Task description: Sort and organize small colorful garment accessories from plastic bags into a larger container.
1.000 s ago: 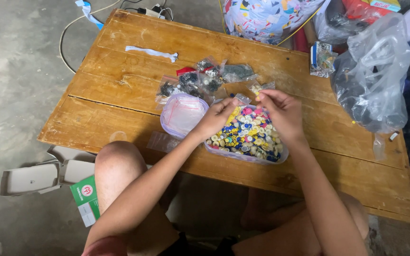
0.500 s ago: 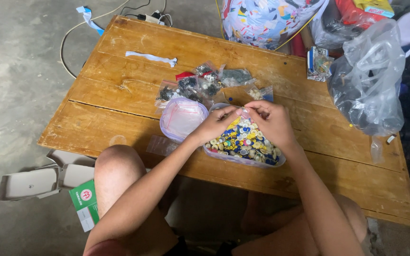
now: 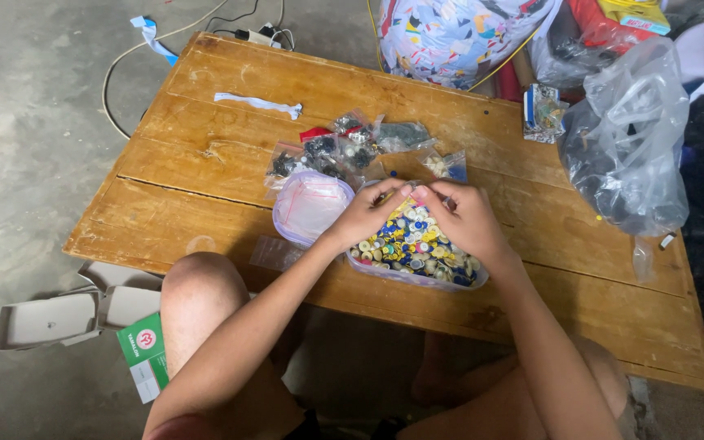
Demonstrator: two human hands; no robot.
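A worn wooden plank table (image 3: 205,175) carries a clear bag of small coloured caps (image 3: 417,248), an empty zip bag (image 3: 311,205), several filled small bags (image 3: 352,147), a white strip (image 3: 258,103), perhaps tape.

1. A white strip (image 3: 258,104) lies on the wooden bench (image 3: 205,147).
2. A large clear plastic bag (image 3: 629,138) sits at the bench's right end.
3. An open cardboard box (image 3: 67,314) and a green carton (image 3: 147,354) lie on the concrete floor (image 3: 26,122).
4. A white cable (image 3: 128,57) trails beyond the far corner.
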